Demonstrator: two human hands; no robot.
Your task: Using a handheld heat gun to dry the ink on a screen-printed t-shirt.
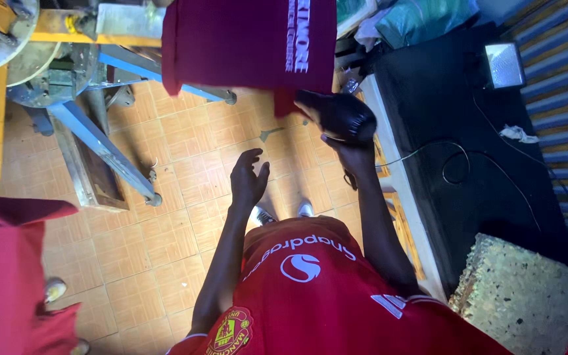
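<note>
Head view, looking straight down. Right hand (355, 154) wrapped tight round the handle of a black plastic hair dryer (338, 115), nozzle aimed at the lower edge of a dark maroon cotton shirt with white printed lettering (244, 43). Shirt stretched flat on a platen at the top of the view, above the tiled floor, dryer nozzle just beside its hem. Left hand (248, 179) empty, fingers loosely spread and slightly curled, hovering in mid-air below the shirt, touching nothing. Dryer's thin black cable (458, 161) looping away across the black-covered worktop (442, 118) on the right. Small silver rectangular floodlight (504, 64) lying near the worktop's far corner, a scrap of white cloth (517, 134) close by. Coarse yellowish block of foam (520, 296) at the worktop's near end. Blue metal frame legs (100, 144) of a printing stand on the left, standing on the orange-tan tiled floor (146, 263). Another red garment (8, 276) spread at the lower left edge.
</note>
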